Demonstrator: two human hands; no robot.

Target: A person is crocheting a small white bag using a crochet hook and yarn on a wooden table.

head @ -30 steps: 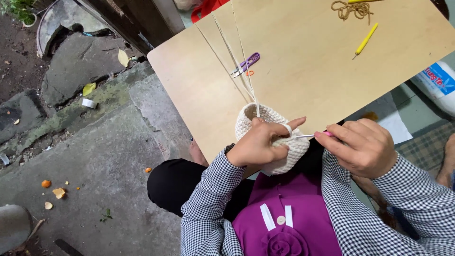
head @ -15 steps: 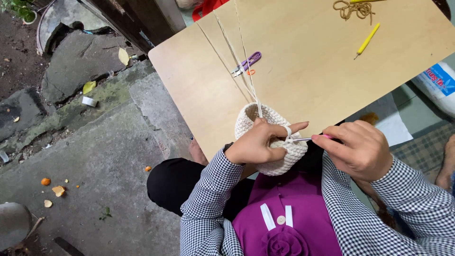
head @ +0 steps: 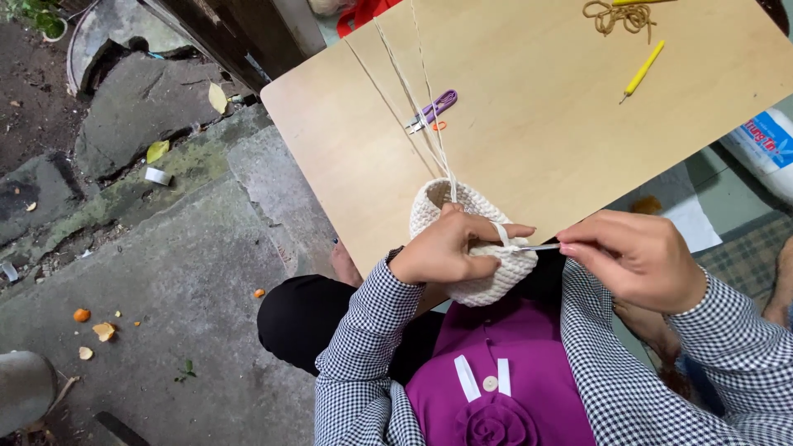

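- My left hand (head: 446, 252) grips the cream crocheted cup (head: 483, 272), yarn looped over its forefinger.
- My right hand (head: 640, 260) pinches a metal hook (head: 537, 247); its shaft lies level, tip pointing left into the cup's rim.
- The cup sits between both hands, at the counter (head: 537, 124) edge above my lap.
- 3 yarn strands (head: 413, 99) run away across the counter, past purple snips (head: 434, 109) and a yellow hook (head: 643, 71).
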